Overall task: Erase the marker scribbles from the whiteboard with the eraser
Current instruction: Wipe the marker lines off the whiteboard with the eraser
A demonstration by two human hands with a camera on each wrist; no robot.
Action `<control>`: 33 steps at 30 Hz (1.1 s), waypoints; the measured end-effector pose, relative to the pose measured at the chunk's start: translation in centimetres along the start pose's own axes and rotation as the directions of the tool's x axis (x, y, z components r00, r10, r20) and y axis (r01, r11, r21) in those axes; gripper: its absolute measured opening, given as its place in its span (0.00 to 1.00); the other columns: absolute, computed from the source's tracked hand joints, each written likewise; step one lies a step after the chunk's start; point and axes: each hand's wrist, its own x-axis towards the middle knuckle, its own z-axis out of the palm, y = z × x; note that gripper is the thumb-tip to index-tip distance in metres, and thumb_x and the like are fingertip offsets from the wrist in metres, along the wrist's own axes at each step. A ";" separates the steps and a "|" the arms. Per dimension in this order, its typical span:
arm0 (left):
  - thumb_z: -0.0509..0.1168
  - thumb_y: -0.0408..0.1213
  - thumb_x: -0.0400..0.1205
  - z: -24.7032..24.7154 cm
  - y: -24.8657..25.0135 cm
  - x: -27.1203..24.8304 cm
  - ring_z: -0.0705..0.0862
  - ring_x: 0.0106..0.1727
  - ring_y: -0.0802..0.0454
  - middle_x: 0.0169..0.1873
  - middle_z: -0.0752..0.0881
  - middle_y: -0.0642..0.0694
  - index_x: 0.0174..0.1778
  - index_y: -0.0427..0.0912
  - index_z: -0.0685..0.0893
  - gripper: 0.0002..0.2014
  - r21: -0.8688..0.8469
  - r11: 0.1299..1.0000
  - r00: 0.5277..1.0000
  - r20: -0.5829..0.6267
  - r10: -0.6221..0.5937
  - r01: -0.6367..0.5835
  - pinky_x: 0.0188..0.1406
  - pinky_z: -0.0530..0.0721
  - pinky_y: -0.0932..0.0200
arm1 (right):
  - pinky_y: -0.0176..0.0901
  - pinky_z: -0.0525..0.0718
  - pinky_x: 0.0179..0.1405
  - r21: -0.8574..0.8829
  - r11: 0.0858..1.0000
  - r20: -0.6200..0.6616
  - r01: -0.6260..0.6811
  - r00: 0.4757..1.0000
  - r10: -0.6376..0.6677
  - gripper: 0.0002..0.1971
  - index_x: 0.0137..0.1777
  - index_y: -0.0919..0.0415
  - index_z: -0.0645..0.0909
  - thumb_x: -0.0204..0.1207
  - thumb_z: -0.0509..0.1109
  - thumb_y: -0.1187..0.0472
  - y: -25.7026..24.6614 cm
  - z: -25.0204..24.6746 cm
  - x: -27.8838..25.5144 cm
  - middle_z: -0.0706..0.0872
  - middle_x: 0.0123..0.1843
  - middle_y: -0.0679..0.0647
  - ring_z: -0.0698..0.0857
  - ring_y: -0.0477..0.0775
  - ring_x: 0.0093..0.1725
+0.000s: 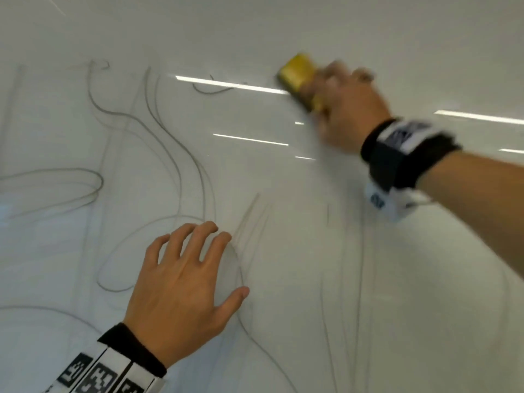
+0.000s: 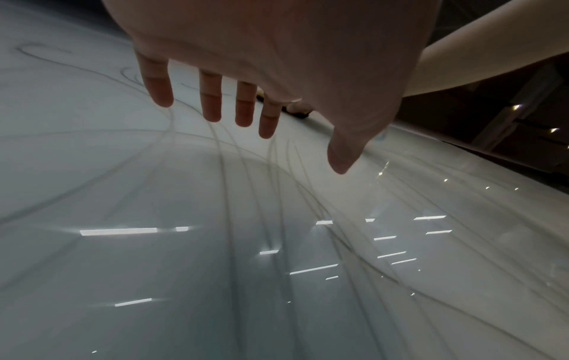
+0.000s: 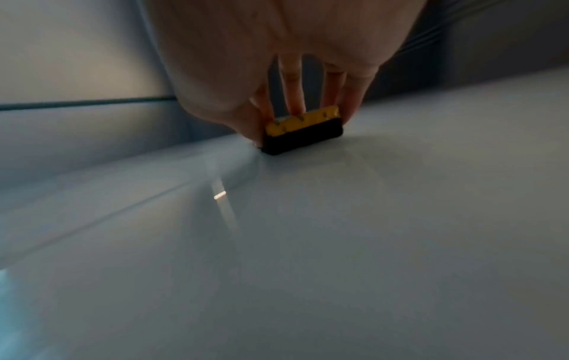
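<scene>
A glossy whiteboard [image 1: 283, 251] fills the head view, covered with thin grey marker scribbles [image 1: 175, 154] across its left and lower parts. My right hand [image 1: 343, 109] grips a yellow eraser [image 1: 297, 73] with a black felt pad [image 3: 303, 141] and presses it flat on the board at the upper right; the hand is motion-blurred. A short scribble [image 1: 211, 89] lies just left of the eraser. My left hand [image 1: 181, 282] rests on the board at lower centre, fingers [image 2: 212, 107] spread and fingertips touching the surface, holding nothing.
Ceiling lights reflect as bright streaks [image 1: 232, 85] on the board. In the left wrist view the board's right edge [image 2: 480, 148] borders a dark room. The board around the eraser in the right wrist view shows no marks.
</scene>
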 end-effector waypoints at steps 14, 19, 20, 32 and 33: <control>0.59 0.73 0.73 -0.2 -3.9 -0.4 0.73 0.73 0.40 0.72 0.75 0.49 0.74 0.51 0.75 0.39 0.111 0.985 0.989 0.041 -0.140 0.135 0.69 0.73 0.36 | 0.60 0.82 0.59 0.123 0.984 0.216 0.127 0.965 -0.151 0.23 0.71 0.44 0.78 0.77 0.71 0.60 -7.2 1.9 1.7 0.71 0.77 0.50 0.77 0.72 0.61; 0.60 0.73 0.72 -0.3 -4.5 -0.4 0.74 0.72 0.40 0.72 0.75 0.49 0.74 0.50 0.76 0.40 0.142 0.976 0.983 0.064 -0.175 0.164 0.69 0.74 0.35 | 0.51 0.76 0.52 0.080 0.960 0.100 -0.268 0.960 0.260 0.19 0.69 0.52 0.80 0.77 0.72 0.59 -2.7 0.7 7.3 0.71 0.72 0.56 0.78 0.73 0.62; 0.59 0.73 0.72 -0.4 -4.6 -0.2 0.74 0.73 0.40 0.72 0.75 0.48 0.74 0.50 0.76 0.40 0.147 0.974 0.981 0.067 -0.182 0.170 0.70 0.73 0.36 | 0.51 0.76 0.51 0.064 0.975 0.116 -0.215 0.971 0.207 0.20 0.69 0.52 0.79 0.77 0.71 0.59 -4.9 1.4 6.7 0.70 0.72 0.56 0.77 0.75 0.61; 0.63 0.69 0.74 -2.4 -8.7 -1.3 0.76 0.71 0.42 0.70 0.76 0.47 0.72 0.46 0.76 0.38 0.007 1.000 0.999 -0.039 -0.026 0.026 0.67 0.76 0.39 | 0.56 0.80 0.59 0.110 0.941 0.148 -0.321 0.941 0.304 0.21 0.70 0.49 0.80 0.78 0.71 0.61 -7.7 1.7 8.3 0.73 0.72 0.54 0.75 0.75 0.66; 0.64 0.70 0.73 -2.6 -10.0 -1.6 0.76 0.71 0.42 0.70 0.76 0.48 0.73 0.46 0.76 0.39 0.008 1.000 1.000 -0.013 -0.005 0.005 0.67 0.77 0.39 | 0.56 0.80 0.60 0.088 0.925 0.104 -0.369 0.927 0.360 0.20 0.70 0.50 0.80 0.78 0.70 0.61 -8.1 2.2 8.4 0.72 0.72 0.55 0.76 0.76 0.66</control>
